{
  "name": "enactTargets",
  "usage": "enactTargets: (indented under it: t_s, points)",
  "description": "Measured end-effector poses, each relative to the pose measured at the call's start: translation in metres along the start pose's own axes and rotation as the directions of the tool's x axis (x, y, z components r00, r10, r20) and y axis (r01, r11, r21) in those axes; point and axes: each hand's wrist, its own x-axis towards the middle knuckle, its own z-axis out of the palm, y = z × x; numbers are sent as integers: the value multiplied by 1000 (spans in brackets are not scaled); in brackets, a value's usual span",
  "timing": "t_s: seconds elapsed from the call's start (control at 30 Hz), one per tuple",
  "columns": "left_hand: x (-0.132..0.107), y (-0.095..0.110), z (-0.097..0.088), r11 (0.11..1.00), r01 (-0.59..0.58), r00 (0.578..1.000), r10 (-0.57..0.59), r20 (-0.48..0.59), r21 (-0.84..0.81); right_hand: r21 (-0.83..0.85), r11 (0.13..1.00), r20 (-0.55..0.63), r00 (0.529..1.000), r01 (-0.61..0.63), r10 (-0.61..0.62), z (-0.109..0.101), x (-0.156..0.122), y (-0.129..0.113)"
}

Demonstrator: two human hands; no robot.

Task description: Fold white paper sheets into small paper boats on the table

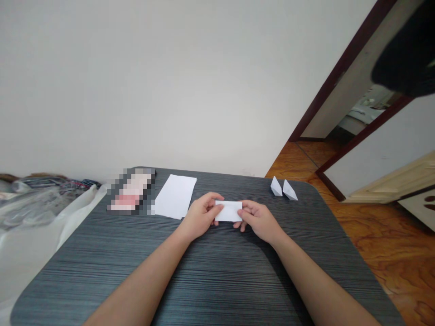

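Observation:
A small white rectangle of folded paper (pixel 229 211) is held level above the middle of the table. My left hand (pixel 201 214) pinches its left end, thumb on top and fingers behind. At the right end, my right hand (pixel 258 219) grips it the same way, with some fingertips showing below the edge. To the left of my left hand lies a white sheet of paper (pixel 175 195). Two folded white paper shapes with pointed tips, a left one (pixel 276 186) and a right one (pixel 290 190), stand side by side beyond my right hand.
The dark wood-grain table (pixel 217 280) meets a pale wall (pixel 204 90) at its far edge. A pixelated flat object (pixel 131 190) lies at the back left. Plastic-covered items (pixel 50 203) are heaped left of the table. On the right are wooden floor (pixel 380 235) and a doorway.

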Motion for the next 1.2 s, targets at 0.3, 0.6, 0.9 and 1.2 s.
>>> enactTargets:
  t_s: [0.3,0.6,0.9,1.2]
  points:
    - [0,-3,-1,1000,8,1000,-8,30,2,-2,1000,-5,1000,-2,2,1,0,-1]
    - [0,5,-2,969,-90,995,80,53,231,-122,992,56,998,36,-29,1,-2,-1]
    - [-2,12,-3,931,-138,983,88,161,337,-175,985,84,996,8,7,7,-5,-8]
    - [-2,14,-3,932,-142,976,76,205,333,-252,968,132,991,7,27,6,-5,-5]
